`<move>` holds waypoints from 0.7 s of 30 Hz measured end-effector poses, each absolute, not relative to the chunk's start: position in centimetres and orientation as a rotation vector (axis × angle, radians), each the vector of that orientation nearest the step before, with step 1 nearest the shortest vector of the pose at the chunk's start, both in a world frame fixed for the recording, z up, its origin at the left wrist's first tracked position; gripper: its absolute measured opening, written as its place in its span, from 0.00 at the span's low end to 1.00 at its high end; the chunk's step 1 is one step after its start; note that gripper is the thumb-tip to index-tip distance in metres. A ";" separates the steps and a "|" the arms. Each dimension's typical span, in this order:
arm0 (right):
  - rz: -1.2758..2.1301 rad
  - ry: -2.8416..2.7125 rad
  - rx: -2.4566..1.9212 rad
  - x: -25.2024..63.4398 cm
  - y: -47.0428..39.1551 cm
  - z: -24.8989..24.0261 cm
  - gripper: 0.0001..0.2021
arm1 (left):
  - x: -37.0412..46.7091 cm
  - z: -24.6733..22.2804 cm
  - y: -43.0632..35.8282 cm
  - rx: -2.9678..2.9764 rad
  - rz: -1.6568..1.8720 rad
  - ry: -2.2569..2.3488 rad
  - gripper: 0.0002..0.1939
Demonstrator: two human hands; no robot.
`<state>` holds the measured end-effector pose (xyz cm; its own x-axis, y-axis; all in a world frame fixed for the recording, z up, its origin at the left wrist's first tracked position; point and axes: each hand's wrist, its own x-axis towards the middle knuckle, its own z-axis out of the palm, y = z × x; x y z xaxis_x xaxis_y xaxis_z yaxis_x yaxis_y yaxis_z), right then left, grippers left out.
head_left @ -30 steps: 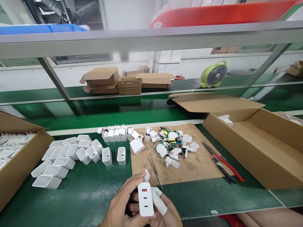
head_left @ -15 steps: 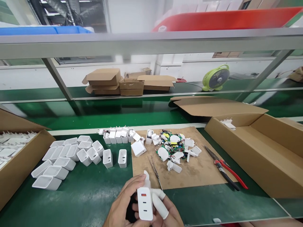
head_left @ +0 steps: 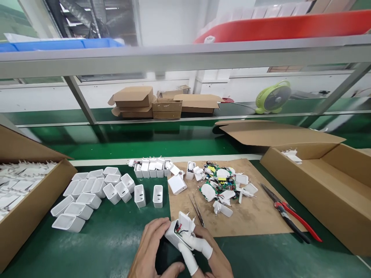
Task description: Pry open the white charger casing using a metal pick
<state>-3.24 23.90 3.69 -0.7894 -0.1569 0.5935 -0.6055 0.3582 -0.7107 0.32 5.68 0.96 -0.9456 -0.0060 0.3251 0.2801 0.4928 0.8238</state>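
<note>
White plastic charger: held low in the centre of the view, above the green mat, tilted on its side with the plug end lifted open so that red and dark wires show inside.

Left hand: fingers curled around the left side of the charger, fingertips touching its shell.

Right hand: thumb and forefinger, both in white finger covers, closed on the right side of the charger just under the lifted plug end.

Surroundings:
- Tweezers lie on the brown cardboard sheet, just beyond the hands.
- Pile of circuit boards and white plug parts lies further back on the same sheet.
- Red-handled pliers lie at the right edge of the sheet, near the large open cardboard box.
- Group of empty white charger shells lies on the mat to the left; two more shells stand upright between that group and the sheet.
- Row of white parts stands at the far edge of the mat.
- Second cardboard box at far left holds white plug parts.
- Green fan and stacked flat cartons stand on the far bench.
</note>
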 end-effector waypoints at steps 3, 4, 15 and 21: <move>1.136 -2.146 0.919 -4.1 23.6 3.7 0.17 | 0.6 0.4 4.8 -0.264 -1.445 -2.444 0.34; 1.066 -2.139 0.942 -4.2 23.4 3.4 0.17 | 0.7 0.2 4.5 -0.286 -1.441 -2.447 0.34; 0.838 -2.308 1.122 -4.3 22.5 1.9 0.23 | 0.3 2.6 2.0 0.040 -1.857 -2.359 0.15; 0.831 -2.323 1.102 -4.2 22.9 -0.6 0.23 | -1.2 2.4 2.0 -0.323 -1.817 -2.320 0.10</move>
<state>-4.21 22.94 -0.61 -0.5880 -0.5370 0.6049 -0.7989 0.5027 -0.3303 -1.22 1.97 2.45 -0.9608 0.0610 0.2704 0.2771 0.2309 0.9327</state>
